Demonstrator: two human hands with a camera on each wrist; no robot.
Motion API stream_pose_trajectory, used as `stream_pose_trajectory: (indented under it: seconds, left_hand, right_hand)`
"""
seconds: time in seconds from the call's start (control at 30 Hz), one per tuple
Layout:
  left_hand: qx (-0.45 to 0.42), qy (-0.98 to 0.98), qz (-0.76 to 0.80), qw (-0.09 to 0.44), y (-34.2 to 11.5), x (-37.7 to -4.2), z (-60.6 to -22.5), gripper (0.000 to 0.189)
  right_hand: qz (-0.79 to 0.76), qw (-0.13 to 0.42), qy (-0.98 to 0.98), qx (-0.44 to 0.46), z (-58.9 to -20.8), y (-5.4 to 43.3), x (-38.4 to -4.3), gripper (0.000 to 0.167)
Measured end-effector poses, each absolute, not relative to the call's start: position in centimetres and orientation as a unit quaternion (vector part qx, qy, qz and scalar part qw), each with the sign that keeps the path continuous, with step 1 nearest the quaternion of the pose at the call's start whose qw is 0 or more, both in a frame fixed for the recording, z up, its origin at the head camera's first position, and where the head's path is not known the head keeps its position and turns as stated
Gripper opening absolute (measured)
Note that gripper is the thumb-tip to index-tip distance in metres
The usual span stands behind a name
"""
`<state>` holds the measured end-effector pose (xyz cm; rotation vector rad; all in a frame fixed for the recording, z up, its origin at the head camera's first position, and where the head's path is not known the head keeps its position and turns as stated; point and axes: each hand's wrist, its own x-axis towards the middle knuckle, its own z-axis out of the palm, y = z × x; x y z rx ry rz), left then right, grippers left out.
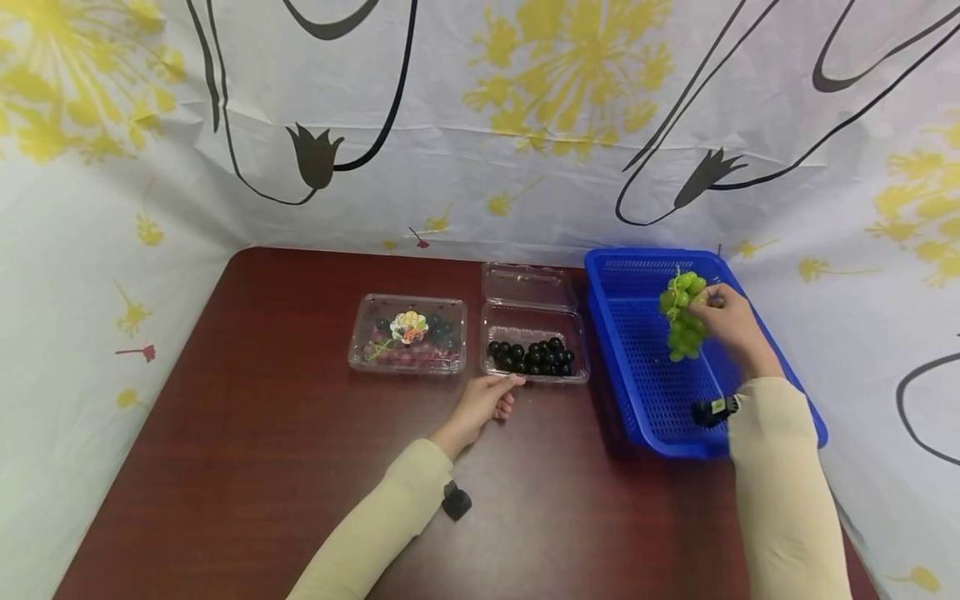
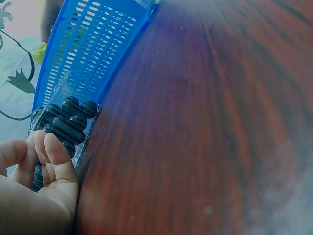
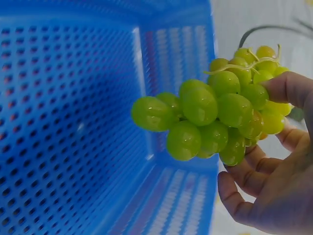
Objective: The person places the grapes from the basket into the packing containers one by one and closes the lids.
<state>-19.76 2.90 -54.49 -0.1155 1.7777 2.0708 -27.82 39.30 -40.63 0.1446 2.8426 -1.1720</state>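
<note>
My right hand (image 1: 727, 323) holds a bunch of green grapes (image 1: 684, 321) up over the blue basket (image 1: 637, 392). In the right wrist view the thumb and fingers grip the bunch (image 3: 210, 115) from one side, and a thin pale stem shows at its top. My left hand (image 1: 480, 406) pinches the front rim of an open clear plastic box (image 1: 498, 321). Round black grapes (image 1: 532, 357) lie inside that box, and its lid (image 1: 528, 286) is folded back behind it. The left wrist view shows the fingertips close against the box, partly covering the black grapes (image 2: 68, 127).
Left of the open box stands a closed clear box (image 1: 408, 354) with dark and reddish grapes and a flower-shaped sticker (image 1: 408, 327). The basket sits at the right on the reddish-brown table (image 1: 247, 467). A patterned white cloth (image 1: 420, 100) hangs behind.
</note>
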Motion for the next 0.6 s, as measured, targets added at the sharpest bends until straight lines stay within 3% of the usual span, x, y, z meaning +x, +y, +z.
stream_pose_trajectory:
  seconds: [0.3,0.6]
  left_hand:
    - [-0.042,0.64,0.74,0.202,2.8,-19.5,-54.4,0.036]
    - [-0.041,0.631,0.748,0.201,2.9,-19.6,-54.5,0.036]
  right_hand:
    - [-0.36,-0.051,0.931,-0.026,-36.3,32.2,-26.4,0.024]
    - [-0.319,-0.033,0.94,-0.118,-34.4,25.7,-25.6,0.02]
